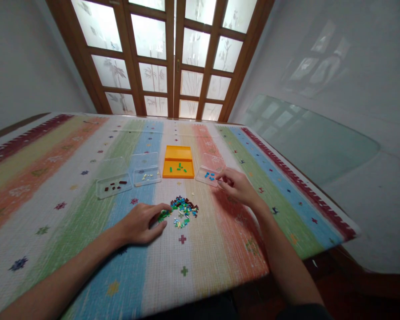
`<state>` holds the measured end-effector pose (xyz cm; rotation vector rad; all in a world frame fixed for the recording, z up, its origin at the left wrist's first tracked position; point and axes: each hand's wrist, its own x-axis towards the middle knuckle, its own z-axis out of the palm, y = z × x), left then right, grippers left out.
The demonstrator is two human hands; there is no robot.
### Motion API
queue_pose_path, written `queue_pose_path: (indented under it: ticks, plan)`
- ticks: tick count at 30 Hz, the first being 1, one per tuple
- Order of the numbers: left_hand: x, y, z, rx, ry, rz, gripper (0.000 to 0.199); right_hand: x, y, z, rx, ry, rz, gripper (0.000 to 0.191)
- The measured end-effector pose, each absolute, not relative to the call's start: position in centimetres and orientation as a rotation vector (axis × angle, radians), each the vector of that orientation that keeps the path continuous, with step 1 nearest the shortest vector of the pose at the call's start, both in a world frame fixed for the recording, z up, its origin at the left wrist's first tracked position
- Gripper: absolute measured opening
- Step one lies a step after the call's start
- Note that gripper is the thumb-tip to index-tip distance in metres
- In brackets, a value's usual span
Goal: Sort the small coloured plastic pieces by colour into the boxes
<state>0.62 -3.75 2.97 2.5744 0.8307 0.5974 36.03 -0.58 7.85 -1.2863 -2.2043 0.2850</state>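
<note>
A small pile of mixed toy building bricks (185,205), in brown, blue, green and pale colours, lies on the striped tablecloth. My left hand (143,223) rests at its left side, thumb and forefinger apart, the fingertips touching the green bricks at the edge. Over the near right corner of a clear plastic box (202,180) is my right hand (235,184), its fingers bent and pinched together. Whatever is between those fingertips is too small to make out. Several blue bricks (210,176) lie inside that box.
Left of the blue bricks' box, an open orange box (164,174) holds green bricks. Further left stand a clear box (147,182) with pale bricks and another clear box (115,192) with brown ones. A loose pale brick (193,194) lies behind the pile.
</note>
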Motion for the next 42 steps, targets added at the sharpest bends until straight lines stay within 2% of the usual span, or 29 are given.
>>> queue_pose_path:
  ticks: [5,7,13,18,22,28,35,42]
  plan:
    - [-0.2,-3.8,4.3,2.535,0.751,0.44,0.06,31.9,-2.1,6.3,-1.174,-2.433,0.43,0.014]
    - [-0.3,-3.8,4.5,2.49,0.753,0.424,0.064,31.0,-2.6,5.8,-1.178,-2.511,0.462,0.014]
    - [0.1,-3.7,3.8,2.372,0.818,0.518,0.048,30.2,-3.0,5.1,-1.214,-2.595,0.45,0.018]
    - [0.6,-3.7,3.7,2.361,0.886,0.585,0.044,30.0,-2.9,5.1,-1.218,-2.578,0.436,0.019]
    - [1.5,-3.6,3.3,2.403,1.046,0.691,0.034,29.4,-3.1,5.1,-1.188,-2.555,0.462,0.022]
    - [2.2,-3.3,2.8,2.43,1.128,0.688,0.025,28.4,-3.5,4.6,-1.209,-2.582,0.402,0.028]
    - [2.1,-3.1,2.8,2.364,1.15,0.755,0.02,28.1,-3.3,4.0,-1.217,-2.52,0.401,0.024]
    - [2.2,-3.2,2.8,2.31,1.186,0.67,0.027,28.0,-3.1,3.5,-1.195,-2.436,0.423,0.018]
